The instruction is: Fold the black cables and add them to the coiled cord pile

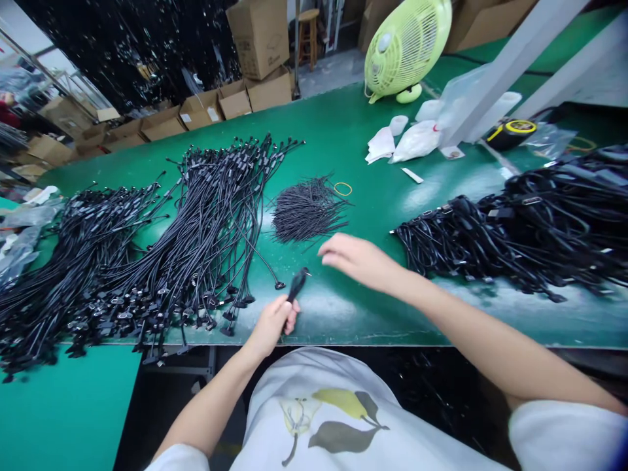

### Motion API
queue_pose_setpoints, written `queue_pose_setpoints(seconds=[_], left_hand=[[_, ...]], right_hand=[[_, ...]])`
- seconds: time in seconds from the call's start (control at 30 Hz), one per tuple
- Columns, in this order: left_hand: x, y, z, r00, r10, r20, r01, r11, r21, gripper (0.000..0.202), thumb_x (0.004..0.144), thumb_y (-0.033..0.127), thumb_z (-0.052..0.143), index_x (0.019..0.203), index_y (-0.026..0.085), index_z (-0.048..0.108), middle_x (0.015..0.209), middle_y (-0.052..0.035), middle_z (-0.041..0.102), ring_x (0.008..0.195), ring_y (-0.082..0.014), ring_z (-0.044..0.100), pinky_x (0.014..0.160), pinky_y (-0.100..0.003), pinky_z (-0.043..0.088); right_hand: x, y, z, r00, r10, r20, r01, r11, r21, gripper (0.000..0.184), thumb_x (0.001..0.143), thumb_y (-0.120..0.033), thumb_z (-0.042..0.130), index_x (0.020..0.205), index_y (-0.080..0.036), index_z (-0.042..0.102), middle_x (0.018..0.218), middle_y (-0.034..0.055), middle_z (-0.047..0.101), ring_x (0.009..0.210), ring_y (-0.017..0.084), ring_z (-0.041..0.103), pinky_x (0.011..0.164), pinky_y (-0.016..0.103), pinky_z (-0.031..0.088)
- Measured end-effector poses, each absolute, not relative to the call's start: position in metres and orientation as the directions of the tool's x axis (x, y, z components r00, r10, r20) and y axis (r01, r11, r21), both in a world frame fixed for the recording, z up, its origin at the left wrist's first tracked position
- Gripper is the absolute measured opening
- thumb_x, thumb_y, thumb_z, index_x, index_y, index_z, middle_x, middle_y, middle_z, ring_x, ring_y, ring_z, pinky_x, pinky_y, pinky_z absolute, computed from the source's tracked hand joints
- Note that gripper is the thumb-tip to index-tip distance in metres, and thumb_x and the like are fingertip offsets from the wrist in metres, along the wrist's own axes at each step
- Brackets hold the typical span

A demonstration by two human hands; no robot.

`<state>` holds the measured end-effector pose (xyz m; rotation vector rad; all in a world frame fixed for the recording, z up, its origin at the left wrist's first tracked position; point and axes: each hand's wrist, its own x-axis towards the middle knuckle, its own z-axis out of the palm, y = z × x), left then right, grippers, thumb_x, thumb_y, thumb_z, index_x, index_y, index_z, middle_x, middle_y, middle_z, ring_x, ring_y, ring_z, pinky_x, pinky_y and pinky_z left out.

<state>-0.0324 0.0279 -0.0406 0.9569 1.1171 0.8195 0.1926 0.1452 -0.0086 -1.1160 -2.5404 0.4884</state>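
My left hand (pixel 275 322) is closed around a folded black cable (pixel 297 285), close to the table's front edge. The cable's upper end, with a small metal tip, points up and away from the fist. To its right, my right hand (pixel 354 256) hovers over the table with fingers stretched loosely to the left and nothing visible in them. Just beyond those fingertips lies a pile of thin black twist ties (pixel 304 210). On the left, a wide heap of loose black cables (pixel 196 222) with connectors at both ends spreads toward the front edge.
Bundled black cables (pixel 515 229) are heaped on the right. A yellow rubber band (pixel 343 189) lies beside the ties. Behind are a green fan (pixel 409 49), white paper and bags (pixel 417 140), a tape measure (pixel 513 134) and a slanting post (pixel 510 65). Cardboard boxes (pixel 201 110) line the far edge.
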Motion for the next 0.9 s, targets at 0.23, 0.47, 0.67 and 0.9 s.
queue_pose_setpoints(seconds=[0.23, 0.47, 0.67, 0.9], left_hand=[[-0.029, 0.036, -0.024, 0.160, 0.920, -0.357, -0.394, 0.391, 0.832, 0.035, 0.076, 0.045, 0.070, 0.083, 0.013, 0.056, 0.060, 0.0044, 0.043, 0.050, -0.0061, 0.035, 0.046, -0.020, 0.026], [-0.022, 0.031, -0.021, 0.214, 0.917, -0.337, -0.416, 0.398, 0.818, 0.036, 0.076, 0.046, 0.071, 0.081, 0.013, 0.056, 0.057, 0.0056, 0.040, 0.048, -0.0050, 0.033, 0.045, -0.019, 0.024], [-0.019, 0.023, -0.015, 0.242, 0.902, -0.358, -0.429, 0.430, 0.794, 0.043, 0.077, 0.044, 0.071, 0.103, 0.014, 0.057, 0.059, 0.0061, 0.041, 0.049, -0.0055, 0.034, 0.045, -0.019, 0.023], [0.003, 0.020, -0.024, 0.279, 0.910, -0.308, -0.373, 0.398, 0.838, 0.053, 0.082, 0.045, 0.064, 0.125, 0.015, 0.053, 0.065, 0.0052, 0.043, 0.050, -0.0065, 0.035, 0.046, -0.020, 0.027]], right_hand=[[0.221, 0.192, -0.061, -0.286, 0.951, -0.114, 0.935, 0.251, -0.252, 0.015, 0.087, -0.025, 0.051, 0.082, -0.016, 0.062, 0.091, 0.0081, 0.057, 0.076, 0.018, 0.053, 0.066, 0.028, 0.037], [0.222, 0.188, -0.061, -0.257, 0.966, -0.027, 0.937, 0.242, -0.250, 0.017, 0.089, -0.029, 0.050, 0.091, -0.016, 0.060, 0.098, 0.0103, 0.058, 0.081, 0.019, 0.054, 0.066, 0.028, 0.036], [0.220, 0.155, -0.043, -0.303, 0.952, -0.042, 0.898, 0.271, -0.347, 0.012, 0.084, -0.024, 0.049, 0.078, -0.016, 0.056, 0.084, 0.0066, 0.059, 0.070, 0.016, 0.053, 0.062, 0.027, 0.036], [0.175, 0.057, -0.028, -0.556, 0.827, -0.087, 0.402, 0.176, -0.899, 0.019, 0.090, -0.031, 0.044, 0.097, -0.018, 0.056, 0.072, -0.0001, 0.062, 0.059, 0.012, 0.056, 0.059, 0.024, 0.040]])
